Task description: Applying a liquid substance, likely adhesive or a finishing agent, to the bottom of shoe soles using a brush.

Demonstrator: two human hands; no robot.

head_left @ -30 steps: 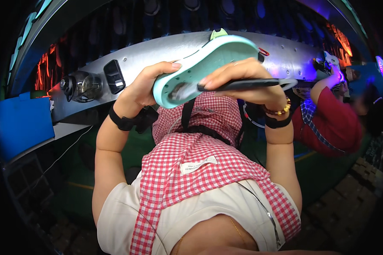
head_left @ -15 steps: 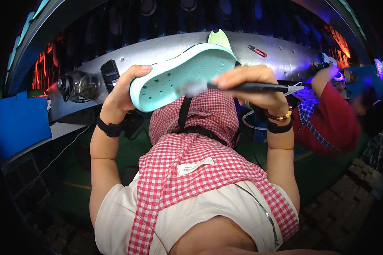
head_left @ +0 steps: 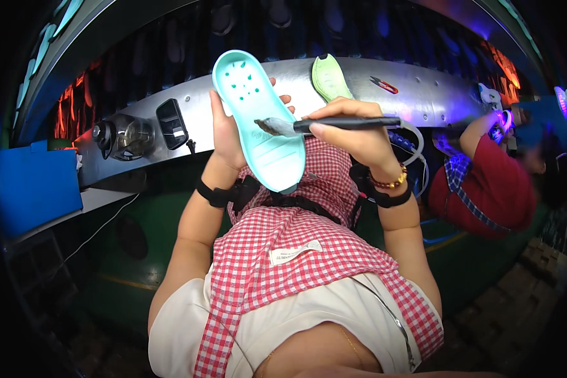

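Your left hand (head_left: 228, 140), fingers half-curled, cradled the turquoise shoe piece (head_left: 253, 102) from beneath, just short of twelve o'clock from your chest; your right hand (head_left: 359, 140) was closed around a brush (head_left: 334, 124), bristles over that piece. At the piece's nine o'clock, the metal bench (head_left: 422, 80) bore a black tray (head_left: 171, 121), then a lidded glass jug (head_left: 132, 138), their contents too dark to tell.

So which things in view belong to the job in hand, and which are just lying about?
In use:
Turquoise shoe sole, in the left hand
Black-handled brush with its white tube, in the right hand

Probably lying about:
Lime-green shoe piece
Red-and-black snips
Black tray
Clear lidded jug
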